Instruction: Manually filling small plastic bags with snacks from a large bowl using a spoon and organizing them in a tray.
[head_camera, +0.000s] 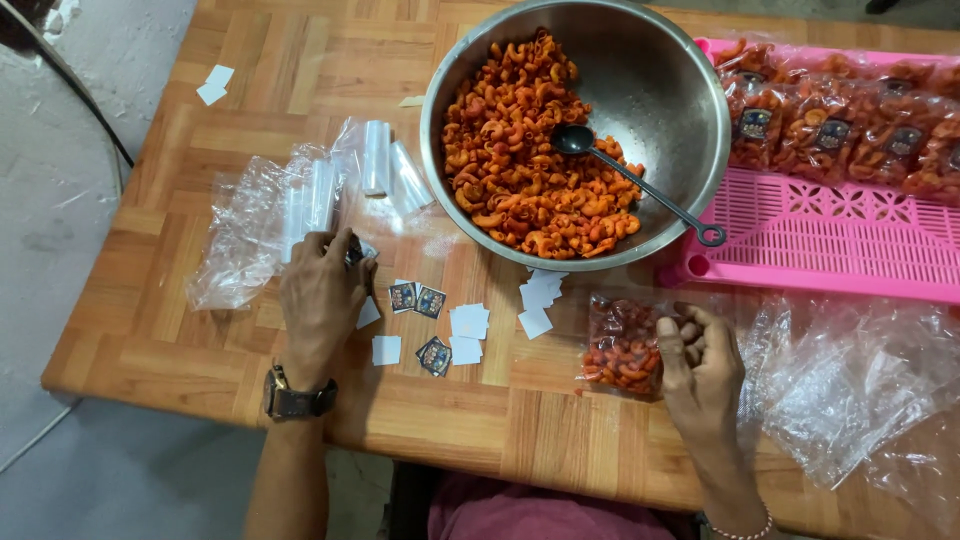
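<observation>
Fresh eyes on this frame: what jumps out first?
The big steel bowl of orange-red curled snacks at top centre, a black spoon lying in it. Right hand holds a filled clear bag; left hand rests by small stickers.

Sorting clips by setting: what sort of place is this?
Probably a small home-style snack-packing spot: a steel bowl of orange-red snacks, filled bags on a pink tray, and small labels on a wooden table.

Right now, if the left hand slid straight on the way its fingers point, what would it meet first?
Probably the clear plastic bags lying just beyond the left hand, whose fingertips already seem to touch something small there; the steel bowl sits further right.
</observation>
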